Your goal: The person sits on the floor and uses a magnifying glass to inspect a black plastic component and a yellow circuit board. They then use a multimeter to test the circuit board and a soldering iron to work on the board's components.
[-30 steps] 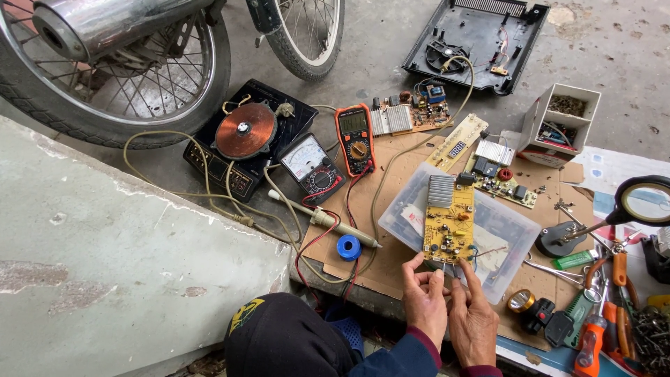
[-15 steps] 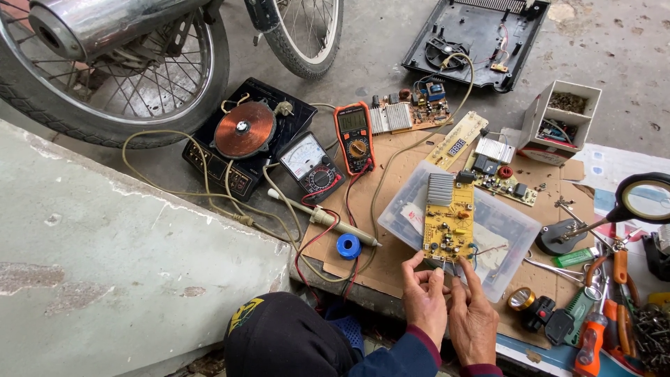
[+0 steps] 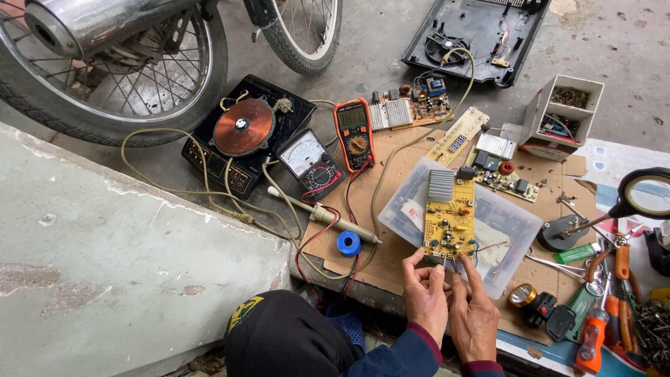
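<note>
A yellow circuit board (image 3: 449, 218) with a silver heat sink lies on a clear plastic box lid (image 3: 513, 234). My left hand (image 3: 424, 297) pinches the board's near edge between thumb and fingers. Beside it, my right hand (image 3: 474, 314) grips the same edge, index finger pointing up at the small parts there. What sits between the fingertips is too small to make out. A black cap (image 3: 283, 338) shows below the hands.
On the cardboard (image 3: 405, 160) lie a soldering iron (image 3: 328, 216), a blue solder spool (image 3: 348, 243), an orange multimeter (image 3: 354, 132), an analog meter (image 3: 310, 162) and more boards. An opened induction cooker with copper coil (image 3: 243, 127) sits left, motorcycle wheels behind. Tools and a magnifier (image 3: 645, 197) crowd the right.
</note>
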